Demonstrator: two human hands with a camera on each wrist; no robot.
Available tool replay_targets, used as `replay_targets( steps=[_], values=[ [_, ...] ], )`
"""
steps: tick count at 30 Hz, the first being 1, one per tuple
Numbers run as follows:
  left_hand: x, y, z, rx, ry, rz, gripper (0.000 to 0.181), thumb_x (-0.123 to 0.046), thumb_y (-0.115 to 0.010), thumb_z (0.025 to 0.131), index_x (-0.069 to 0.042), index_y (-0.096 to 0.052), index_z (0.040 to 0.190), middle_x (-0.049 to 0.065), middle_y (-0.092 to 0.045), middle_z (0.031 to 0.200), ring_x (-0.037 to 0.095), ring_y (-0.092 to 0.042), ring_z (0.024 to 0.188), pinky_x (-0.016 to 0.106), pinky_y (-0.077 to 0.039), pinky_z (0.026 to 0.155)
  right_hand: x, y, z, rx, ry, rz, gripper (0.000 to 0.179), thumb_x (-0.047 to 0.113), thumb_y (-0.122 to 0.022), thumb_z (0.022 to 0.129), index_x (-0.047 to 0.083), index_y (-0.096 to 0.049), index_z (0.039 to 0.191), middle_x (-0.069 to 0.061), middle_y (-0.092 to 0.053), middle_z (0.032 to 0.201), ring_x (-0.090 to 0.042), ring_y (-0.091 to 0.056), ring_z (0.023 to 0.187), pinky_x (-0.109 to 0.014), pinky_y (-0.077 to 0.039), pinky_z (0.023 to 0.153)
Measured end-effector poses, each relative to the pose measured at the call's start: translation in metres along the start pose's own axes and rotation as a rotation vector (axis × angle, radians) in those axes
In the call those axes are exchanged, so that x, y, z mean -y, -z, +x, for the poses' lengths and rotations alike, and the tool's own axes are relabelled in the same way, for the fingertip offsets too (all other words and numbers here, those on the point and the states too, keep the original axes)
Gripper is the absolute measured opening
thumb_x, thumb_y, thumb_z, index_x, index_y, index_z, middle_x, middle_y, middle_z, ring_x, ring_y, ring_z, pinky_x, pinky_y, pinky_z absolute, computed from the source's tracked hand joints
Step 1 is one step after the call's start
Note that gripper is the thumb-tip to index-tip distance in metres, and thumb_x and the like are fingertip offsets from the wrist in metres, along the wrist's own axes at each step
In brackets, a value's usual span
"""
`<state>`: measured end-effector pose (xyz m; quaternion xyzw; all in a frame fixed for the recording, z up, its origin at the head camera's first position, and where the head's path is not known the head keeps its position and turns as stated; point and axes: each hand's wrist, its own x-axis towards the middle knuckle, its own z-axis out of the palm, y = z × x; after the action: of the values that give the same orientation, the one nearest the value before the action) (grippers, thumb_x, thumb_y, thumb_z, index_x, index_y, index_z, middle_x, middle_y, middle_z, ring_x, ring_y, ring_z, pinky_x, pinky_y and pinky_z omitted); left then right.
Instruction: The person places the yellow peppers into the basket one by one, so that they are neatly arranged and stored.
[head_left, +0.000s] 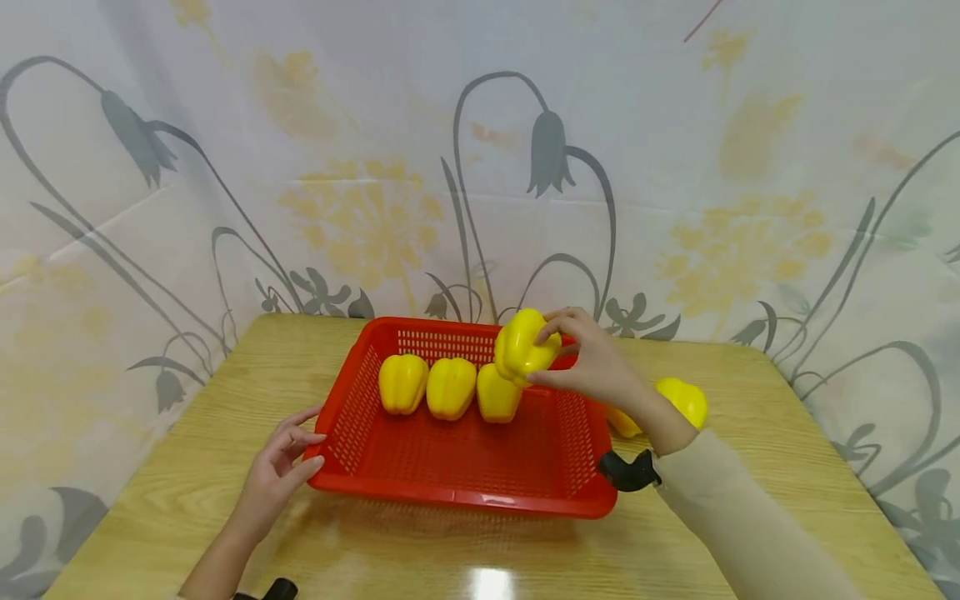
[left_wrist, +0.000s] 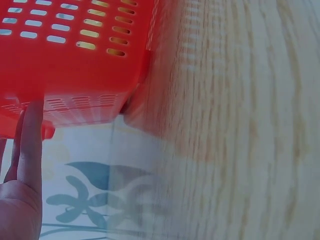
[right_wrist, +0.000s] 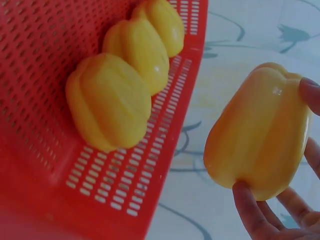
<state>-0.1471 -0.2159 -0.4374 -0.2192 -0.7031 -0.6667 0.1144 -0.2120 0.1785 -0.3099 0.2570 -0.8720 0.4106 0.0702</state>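
A yellow bell pepper (head_left: 522,346) is held by my right hand (head_left: 592,358), thumb and fingertips around its sides. It hangs over the back right of a red plastic basket (head_left: 465,493), overlapping the pepper below in the head view. The right wrist view shows the held pepper (right_wrist: 260,135) beside the basket wall (right_wrist: 172,120). Three yellow bell peppers (head_left: 451,389) stand in a row along the basket's back side. My left hand (head_left: 273,467) touches the basket's left rim near the front corner, its fingers (left_wrist: 31,145) fairly straight against the outside in the left wrist view.
Right of the basket, more yellow bell peppers (head_left: 684,402) lie on the wooden table (head_left: 405,554), partly hidden behind my right forearm. A floral cloth (head_left: 375,125) hangs behind the table and along its sides. Black straps with mounts (head_left: 628,472) sit at my wrists.
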Motion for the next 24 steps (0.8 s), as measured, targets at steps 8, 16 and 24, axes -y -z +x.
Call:
replay_targets(
  steps=[8, 16, 24],
  values=[
    [-0.001, -0.002, 0.002, 0.017, -0.021, 0.019, 0.015, 0.018, -0.051, 0.083, 0.013, -0.051, 0.097, 0.005, -0.041, 0.133, 0.011, -0.045, 0.113, 0.015, -0.038, 0.092, 0.002, -0.025, 0.014, 0.018, 0.038, 0.063, 0.037, 0.012, -0.083, 0.068, 0.005, -0.059, 0.094, -0.013, -0.045, 0.119, -0.028, -0.045, 0.11, -0.036, -0.052, 0.08],
    [-0.001, -0.003, 0.002, 0.018, -0.014, 0.0, 0.014, 0.018, -0.05, 0.083, 0.013, -0.051, 0.096, 0.003, -0.041, 0.133, 0.011, -0.045, 0.113, 0.015, -0.038, 0.091, 0.012, -0.051, 0.027, 0.108, -0.004, 0.081, 0.037, 0.018, -0.082, 0.07, 0.008, -0.057, 0.096, -0.009, -0.044, 0.112, -0.026, -0.045, 0.105, -0.039, -0.05, 0.083],
    [0.0, -0.002, 0.001, 0.012, -0.027, -0.014, 0.016, 0.02, -0.049, 0.083, 0.013, -0.051, 0.097, 0.003, -0.042, 0.133, 0.012, -0.044, 0.115, 0.015, -0.04, 0.089, 0.017, -0.082, 0.039, 0.197, -0.03, 0.094, 0.038, 0.02, -0.082, 0.071, 0.012, -0.057, 0.097, -0.004, -0.043, 0.11, -0.021, -0.045, 0.103, -0.034, -0.049, 0.084]
  ],
)
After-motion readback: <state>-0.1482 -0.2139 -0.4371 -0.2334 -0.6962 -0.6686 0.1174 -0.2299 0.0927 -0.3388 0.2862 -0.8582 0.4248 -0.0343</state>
